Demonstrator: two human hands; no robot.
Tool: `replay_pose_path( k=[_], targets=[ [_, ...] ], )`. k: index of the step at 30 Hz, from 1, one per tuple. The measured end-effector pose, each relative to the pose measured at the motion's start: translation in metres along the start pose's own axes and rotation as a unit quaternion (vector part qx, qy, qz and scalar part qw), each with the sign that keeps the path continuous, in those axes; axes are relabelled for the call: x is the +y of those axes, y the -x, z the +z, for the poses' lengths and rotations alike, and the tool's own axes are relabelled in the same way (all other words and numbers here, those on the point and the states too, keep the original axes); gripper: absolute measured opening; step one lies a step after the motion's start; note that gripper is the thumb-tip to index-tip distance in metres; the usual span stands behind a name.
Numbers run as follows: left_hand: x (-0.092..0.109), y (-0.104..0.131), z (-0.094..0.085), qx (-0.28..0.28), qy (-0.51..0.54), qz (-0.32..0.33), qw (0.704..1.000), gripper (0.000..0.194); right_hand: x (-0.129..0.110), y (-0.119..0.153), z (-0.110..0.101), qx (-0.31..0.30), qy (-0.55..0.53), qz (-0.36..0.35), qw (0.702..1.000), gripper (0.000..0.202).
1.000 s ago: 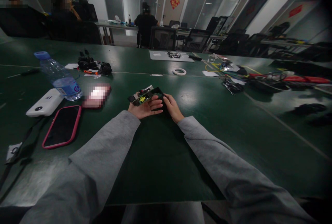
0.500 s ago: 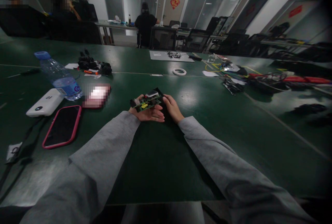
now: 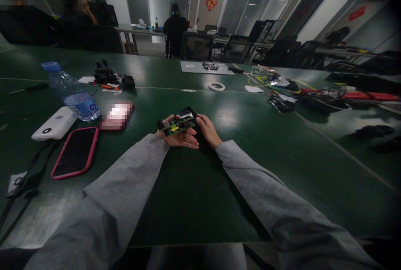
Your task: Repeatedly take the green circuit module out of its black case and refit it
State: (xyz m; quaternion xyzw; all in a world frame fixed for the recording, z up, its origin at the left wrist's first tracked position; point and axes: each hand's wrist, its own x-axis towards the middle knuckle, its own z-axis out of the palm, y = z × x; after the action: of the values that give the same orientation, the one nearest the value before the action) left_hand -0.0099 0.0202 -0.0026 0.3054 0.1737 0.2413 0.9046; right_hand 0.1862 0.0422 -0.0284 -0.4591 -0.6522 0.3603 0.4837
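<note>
A green circuit board (image 3: 176, 125) with a yellow part and a small grey-white piece on top rests tilted in my left hand (image 3: 178, 138). The left fingers reach beneath the board, with the thumb side behind it. Against the board's right end, my right hand (image 3: 209, 130) pinches the edge of a flat black piece (image 3: 188, 110) that extends behind the board. Whether the black piece is joined to the board I cannot tell. Both hands are just above the green table (image 3: 200, 203).
On the left are a water bottle (image 3: 72, 94), a white power bank (image 3: 55, 124) with a cable, and two phones, one a pink-edged phone (image 3: 75, 153). A tape roll (image 3: 216, 86) lies ahead. Tangled wires (image 3: 282, 84) lie right. People sit at the far desks.
The board has tipped very slightly in my left hand. Otherwise the hands and the things on the table stay where they were.
</note>
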Motion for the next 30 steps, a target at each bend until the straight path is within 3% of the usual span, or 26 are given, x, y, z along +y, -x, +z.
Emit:
replay_pose_path(
  k=[9, 16, 21, 25, 30],
  targets=[
    [-0.001, -0.005, -0.009, -0.08, -0.027, -0.019, 0.996, 0.084, -0.002, 0.0, 0.0, -0.005, 0.008, -0.011, 1.0, 0.054],
    [0.0, -0.003, 0.0, -0.111, 0.02, 0.015, 0.994, 0.074, 0.004, -0.002, 0.001, -0.006, 0.012, -0.01, 1.0, 0.05],
    [0.003, 0.001, 0.004, -0.054, 0.087, 0.093, 0.99, 0.071, 0.004, -0.002, 0.001, -0.011, 0.011, -0.009, 1.0, 0.049],
    [0.008, 0.004, 0.004, 0.029, 0.098, 0.129, 0.986, 0.07, 0.004, -0.001, 0.001, -0.008, 0.012, -0.009, 1.0, 0.045],
    [0.017, 0.006, 0.001, 0.129, 0.117, 0.206, 0.963, 0.054, 0.008, 0.0, 0.001, 0.002, 0.011, 0.0, 1.0, 0.042]
  ],
)
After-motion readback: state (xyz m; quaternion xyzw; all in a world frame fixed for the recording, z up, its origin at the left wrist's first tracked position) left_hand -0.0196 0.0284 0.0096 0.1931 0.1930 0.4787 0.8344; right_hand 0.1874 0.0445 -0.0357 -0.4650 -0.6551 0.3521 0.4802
